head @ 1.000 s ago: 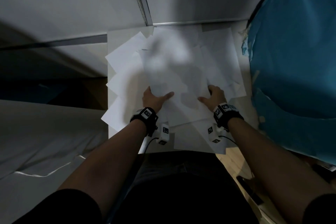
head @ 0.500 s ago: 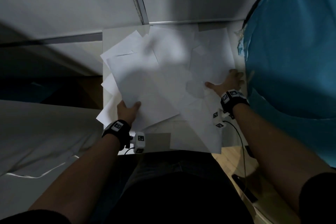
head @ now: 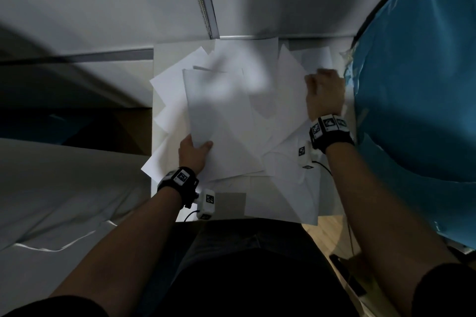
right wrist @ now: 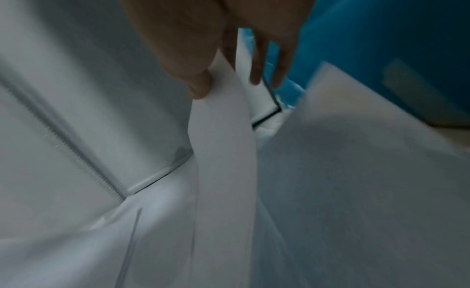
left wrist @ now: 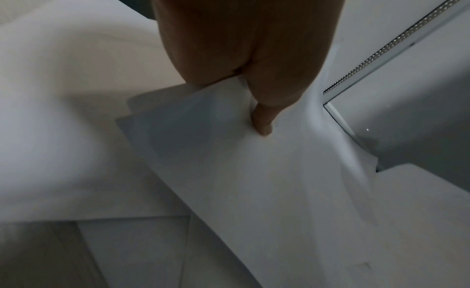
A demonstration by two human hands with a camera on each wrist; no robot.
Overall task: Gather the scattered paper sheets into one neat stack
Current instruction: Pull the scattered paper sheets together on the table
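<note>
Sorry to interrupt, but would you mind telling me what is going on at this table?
A person is gathering loose white paper sheets spread across a small white table. The left hand grips the near edge of a few collected sheets, thumb on top. The right hand pinches another sheet at the far right, beside a blue plastic cover. The sheets still overlap at mixed angles, so no neat stack yet.

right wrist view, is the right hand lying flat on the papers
No, the right hand pinches the edge of a lifted paper sheet between thumb and fingers.

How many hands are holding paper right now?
2. The left hand grips sheets at the pile's near left; the right hand pinches a sheet at the far right, beside the blue cover.
</note>
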